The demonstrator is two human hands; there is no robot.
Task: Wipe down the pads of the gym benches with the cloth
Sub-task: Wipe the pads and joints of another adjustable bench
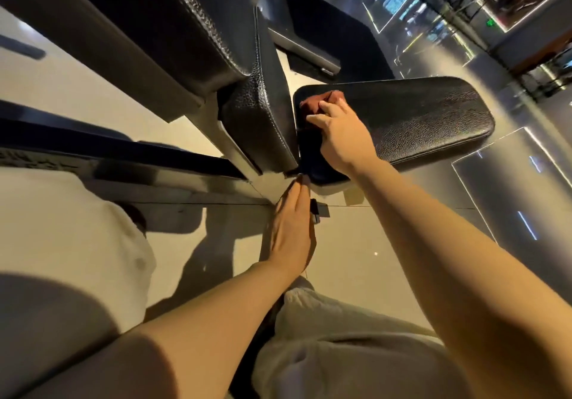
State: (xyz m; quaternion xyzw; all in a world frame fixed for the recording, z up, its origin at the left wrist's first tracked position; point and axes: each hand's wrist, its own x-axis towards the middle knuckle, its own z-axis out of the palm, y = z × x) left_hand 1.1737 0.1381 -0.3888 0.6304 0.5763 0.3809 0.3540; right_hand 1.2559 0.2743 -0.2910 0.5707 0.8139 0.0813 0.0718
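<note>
Gym floor (356, 244), pale glossy tile, lights reflecting at right. Right hand (340, 132) on reddish-brown cloth (318, 103), fingers curled over bunched fabric, pressing it onto near end of black seat pad (433, 120). Cloth sits at pad's left edge, just beside tilted back pad (260, 111). Left hand (292, 228) below, fingers straight and together, holding nothing, tips close under seat pad's front corner; contact unclear. Larger black pad (139, 27) upper left. Light trousers (340, 352) at bottom.
</note>
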